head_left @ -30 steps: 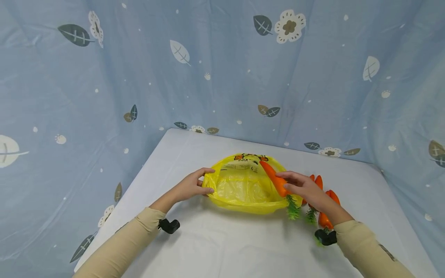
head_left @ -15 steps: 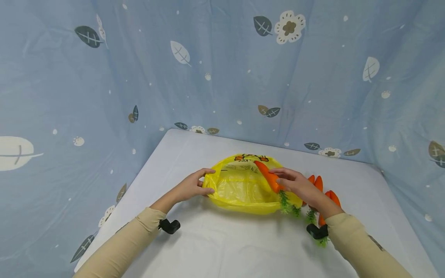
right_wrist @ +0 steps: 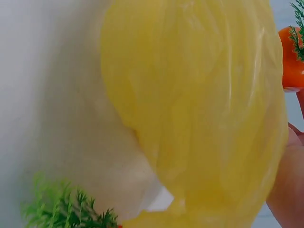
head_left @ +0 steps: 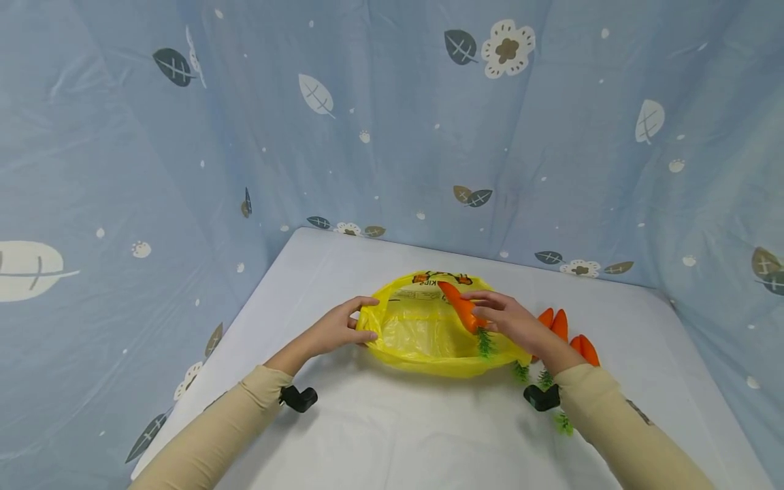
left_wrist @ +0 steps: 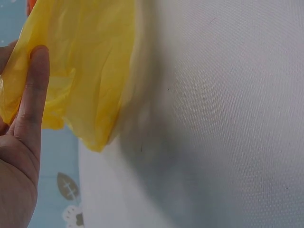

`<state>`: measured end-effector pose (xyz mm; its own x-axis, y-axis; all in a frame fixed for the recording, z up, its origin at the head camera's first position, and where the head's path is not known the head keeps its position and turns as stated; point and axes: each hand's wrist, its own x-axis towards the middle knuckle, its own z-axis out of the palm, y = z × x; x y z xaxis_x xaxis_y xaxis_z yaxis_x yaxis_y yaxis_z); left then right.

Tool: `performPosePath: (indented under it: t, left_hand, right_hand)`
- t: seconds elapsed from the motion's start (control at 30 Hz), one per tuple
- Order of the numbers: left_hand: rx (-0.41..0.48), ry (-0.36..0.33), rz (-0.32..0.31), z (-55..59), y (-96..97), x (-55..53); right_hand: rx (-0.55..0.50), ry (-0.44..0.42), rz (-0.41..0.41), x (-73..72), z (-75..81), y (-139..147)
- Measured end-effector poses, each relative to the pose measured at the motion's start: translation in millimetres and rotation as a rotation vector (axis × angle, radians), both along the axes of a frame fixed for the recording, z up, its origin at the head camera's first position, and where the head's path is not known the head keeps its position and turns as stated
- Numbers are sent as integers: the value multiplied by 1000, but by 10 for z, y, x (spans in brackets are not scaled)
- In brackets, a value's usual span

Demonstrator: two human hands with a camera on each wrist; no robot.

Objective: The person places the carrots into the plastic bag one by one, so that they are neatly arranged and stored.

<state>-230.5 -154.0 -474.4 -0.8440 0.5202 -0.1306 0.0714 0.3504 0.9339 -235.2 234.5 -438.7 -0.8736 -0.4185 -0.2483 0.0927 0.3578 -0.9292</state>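
A yellow plastic bag (head_left: 422, 333) with printing inside its far wall lies mouth open on the white table. My left hand (head_left: 339, 327) grips the bag's left rim, thumb on the near side in the left wrist view, where the bag (left_wrist: 95, 71) hangs from it. Over the bag's opening, my right hand (head_left: 505, 316) holds an orange toy carrot (head_left: 458, 306) with green leafy tops, its tip pointing up and left. The right wrist view shows the carrot (right_wrist: 292, 61) at the edge, partly hidden behind the yellow film.
Several more carrots (head_left: 559, 325) lie on the table right of the bag, partly covered by the right forearm; their green tops (head_left: 563, 423) stick out below. The white table (head_left: 392, 435) meets a blue patterned curtain (head_left: 392, 136) at the back and sides.
My right hand has carried the carrot leftward, from the bag's right side to further over its opening. My left hand has stayed at the rim.
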Motion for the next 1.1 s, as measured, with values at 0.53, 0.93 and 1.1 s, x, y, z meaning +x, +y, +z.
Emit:
performPosePath:
  t: [0.53, 0.93, 1.1]
  left_hand:
    - [10, -2, 6, 2, 22, 19]
    - [23, -9, -1, 7, 38, 38]
    - [17, -7, 3, 1, 43, 41]
  right_hand:
    - [-86, -51, -24, -99, -117, -325]
    - [-99, -36, -26, -128, -210, -467]
    - [-61, -23, -35, -128, -238, -523]
